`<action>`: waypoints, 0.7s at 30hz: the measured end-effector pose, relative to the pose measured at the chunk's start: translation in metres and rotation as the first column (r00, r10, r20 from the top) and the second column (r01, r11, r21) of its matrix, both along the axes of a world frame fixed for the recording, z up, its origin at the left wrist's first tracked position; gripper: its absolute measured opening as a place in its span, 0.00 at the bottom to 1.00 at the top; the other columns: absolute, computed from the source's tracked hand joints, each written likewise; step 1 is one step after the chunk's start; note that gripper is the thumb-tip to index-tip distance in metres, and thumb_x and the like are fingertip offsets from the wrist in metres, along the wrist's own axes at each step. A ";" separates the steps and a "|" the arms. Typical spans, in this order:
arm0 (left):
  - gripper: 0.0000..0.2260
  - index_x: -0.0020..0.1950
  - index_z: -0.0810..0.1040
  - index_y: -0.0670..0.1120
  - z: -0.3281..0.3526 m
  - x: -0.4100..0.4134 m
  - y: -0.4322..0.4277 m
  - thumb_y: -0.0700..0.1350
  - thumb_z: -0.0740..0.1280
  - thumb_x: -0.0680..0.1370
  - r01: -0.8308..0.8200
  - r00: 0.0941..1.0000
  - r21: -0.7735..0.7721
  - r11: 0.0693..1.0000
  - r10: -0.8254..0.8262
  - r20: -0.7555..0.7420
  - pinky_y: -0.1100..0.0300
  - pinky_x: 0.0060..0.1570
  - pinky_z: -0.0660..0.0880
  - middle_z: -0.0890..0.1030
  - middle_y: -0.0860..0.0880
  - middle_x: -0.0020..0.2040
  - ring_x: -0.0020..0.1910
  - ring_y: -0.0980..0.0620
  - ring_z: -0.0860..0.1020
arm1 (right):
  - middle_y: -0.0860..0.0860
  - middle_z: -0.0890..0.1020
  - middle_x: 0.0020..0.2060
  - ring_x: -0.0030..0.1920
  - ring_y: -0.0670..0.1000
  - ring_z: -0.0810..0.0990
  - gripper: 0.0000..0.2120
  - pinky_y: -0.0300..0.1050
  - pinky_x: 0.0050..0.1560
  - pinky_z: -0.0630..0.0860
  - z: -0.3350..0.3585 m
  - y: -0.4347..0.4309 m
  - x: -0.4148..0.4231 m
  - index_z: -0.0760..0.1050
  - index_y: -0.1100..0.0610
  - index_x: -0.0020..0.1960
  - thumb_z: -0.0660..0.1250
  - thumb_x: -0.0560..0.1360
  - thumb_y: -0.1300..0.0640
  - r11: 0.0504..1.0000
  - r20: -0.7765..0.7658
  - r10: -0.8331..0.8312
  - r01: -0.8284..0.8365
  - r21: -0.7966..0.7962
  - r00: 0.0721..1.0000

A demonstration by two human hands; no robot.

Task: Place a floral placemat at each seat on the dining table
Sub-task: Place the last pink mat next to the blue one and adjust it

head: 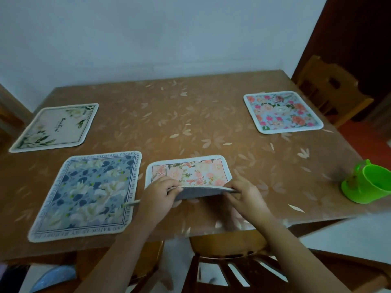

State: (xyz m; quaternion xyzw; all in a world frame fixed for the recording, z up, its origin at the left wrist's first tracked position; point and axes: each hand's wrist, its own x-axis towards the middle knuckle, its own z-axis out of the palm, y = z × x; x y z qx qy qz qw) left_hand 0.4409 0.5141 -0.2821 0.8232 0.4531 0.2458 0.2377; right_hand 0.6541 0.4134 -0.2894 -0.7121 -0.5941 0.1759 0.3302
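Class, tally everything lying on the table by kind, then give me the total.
Placemats: 4 (cream placemat, blue placemat, peach placemat pinched at its near edge by the left hand and right hand, pink-and-blue placemat)
Cups: 1 (green cup)
Total: 5

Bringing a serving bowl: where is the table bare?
Widest: mid-table, between the cream placemat and the rose placemat. Smaller: between the held peach placemat and the green cup. Crowded near left, by the blue placemat.
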 end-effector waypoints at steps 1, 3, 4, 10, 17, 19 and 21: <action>0.04 0.45 0.82 0.44 0.004 0.007 0.002 0.41 0.70 0.72 -0.013 1.000 0.019 1.000 0.012 0.011 0.66 0.48 0.70 0.80 0.52 0.43 0.44 0.53 0.75 | 0.54 0.78 0.43 0.47 0.53 0.75 0.04 0.42 0.42 0.70 0.005 0.003 0.004 0.77 0.61 0.45 0.67 0.71 0.65 1.000 0.029 -0.021 0.020 0.016 0.999; 0.04 0.46 0.82 0.44 0.012 0.021 0.006 0.42 0.70 0.73 -0.038 0.999 0.055 0.998 0.037 0.023 0.69 0.46 0.65 0.81 0.52 0.45 0.46 0.53 0.75 | 0.56 0.78 0.45 0.48 0.54 0.75 0.05 0.43 0.42 0.69 0.015 0.010 0.012 0.77 0.61 0.46 0.67 0.70 0.65 0.997 0.088 -0.055 0.050 0.057 0.995; 0.05 0.46 0.82 0.45 0.016 0.029 0.008 0.42 0.69 0.73 -0.046 0.999 0.066 0.997 0.044 0.028 0.67 0.45 0.65 0.82 0.51 0.46 0.47 0.52 0.76 | 0.56 0.79 0.45 0.49 0.55 0.76 0.06 0.42 0.42 0.69 0.021 0.013 0.016 0.78 0.61 0.46 0.67 0.69 0.65 0.995 0.105 -0.068 0.059 0.085 0.992; 0.06 0.49 0.81 0.45 0.012 0.079 -0.004 0.44 0.67 0.74 -0.052 0.998 0.027 0.998 0.051 0.043 0.62 0.42 0.65 0.81 0.49 0.48 0.49 0.49 0.76 | 0.58 0.80 0.42 0.47 0.58 0.78 0.06 0.54 0.45 0.76 0.029 0.028 0.027 0.78 0.63 0.42 0.68 0.66 0.69 0.991 0.118 -0.006 -0.010 0.131 0.993; 0.08 0.53 0.79 0.47 -0.031 0.103 -0.032 0.45 0.65 0.75 0.077 0.994 -0.161 0.984 -0.088 -0.065 0.59 0.45 0.70 0.78 0.51 0.50 0.49 0.51 0.74 | 0.56 0.78 0.41 0.45 0.57 0.77 0.07 0.45 0.43 0.71 -0.017 0.015 0.053 0.78 0.63 0.40 0.64 0.66 0.71 0.992 0.046 0.008 -0.003 -0.123 0.999; 0.08 0.52 0.80 0.48 -0.041 0.097 -0.035 0.44 0.67 0.74 0.128 0.988 -0.254 0.959 -0.144 -0.046 0.63 0.44 0.71 0.77 0.54 0.47 0.48 0.54 0.75 | 0.53 0.76 0.40 0.44 0.56 0.77 0.07 0.43 0.42 0.71 -0.028 0.009 0.065 0.78 0.63 0.39 0.64 0.65 0.72 0.989 0.022 -0.036 0.039 -0.145 0.999; 0.08 0.51 0.80 0.49 -0.049 0.088 -0.038 0.44 0.68 0.73 0.176 0.979 -0.312 0.934 -0.198 -0.041 0.69 0.43 0.70 0.73 0.58 0.44 0.46 0.57 0.75 | 0.53 0.75 0.40 0.44 0.56 0.77 0.07 0.42 0.43 0.69 -0.039 0.003 0.076 0.78 0.64 0.39 0.65 0.65 0.73 0.982 0.021 -0.097 0.099 -0.163 0.995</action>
